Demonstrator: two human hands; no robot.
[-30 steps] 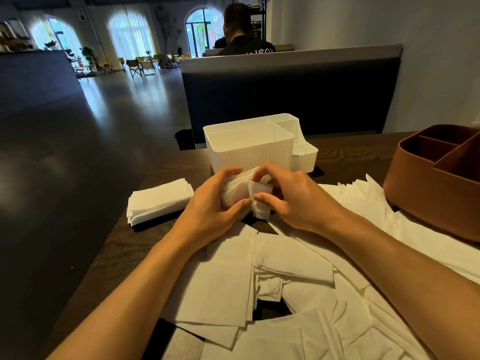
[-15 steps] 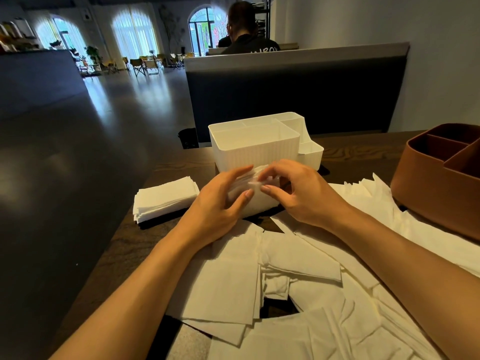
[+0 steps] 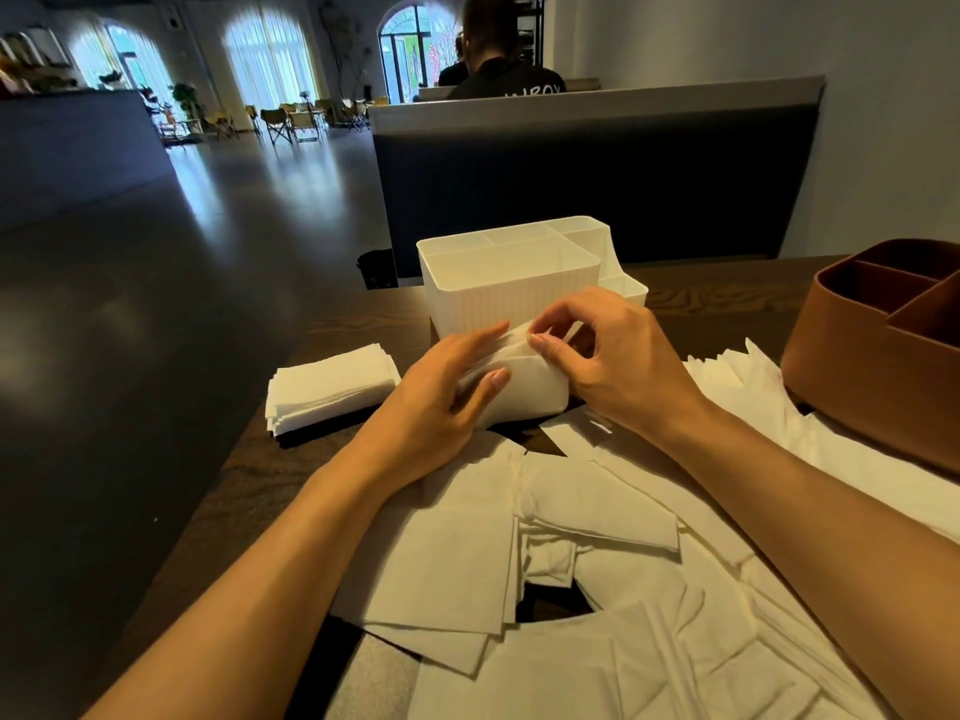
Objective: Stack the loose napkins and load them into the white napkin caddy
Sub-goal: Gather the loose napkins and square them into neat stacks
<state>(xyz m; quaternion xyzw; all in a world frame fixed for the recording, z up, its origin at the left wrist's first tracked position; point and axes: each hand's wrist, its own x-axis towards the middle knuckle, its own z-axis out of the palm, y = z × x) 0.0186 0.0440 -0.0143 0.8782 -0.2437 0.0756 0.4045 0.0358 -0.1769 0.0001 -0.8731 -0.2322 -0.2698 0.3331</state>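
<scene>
Napkins (image 3: 613,605) lie loose on the bench (image 3: 249,491) nearer than the fingers, running off the bottom edge. Left hand (image 3: 436,402) and right hand (image 3: 618,361) hold a wad (image 3: 524,387) between them, left fingers curled around its side, right fingers pinching its top edge; its far end is hidden. Left of the fingers lies a stack (image 3: 327,387). Just beyond stands the caddy (image 3: 514,272), lower front hidden by the hands. Right, a brown caddy (image 3: 872,366) is cut off.

White caddy (image 3: 511,291) stood open-topped at the far tabletop (image 3: 332,330) edge, large front compartment unobstructed from above; both hands and the held bundle (image 3: 519,392) sat just before its front wall. Left approach was flanked by the stacked napkins (image 3: 330,389); the right by the brown caddy (image 3: 883,356). Loose napkins (image 3: 597,589) covered the near surface.
</scene>
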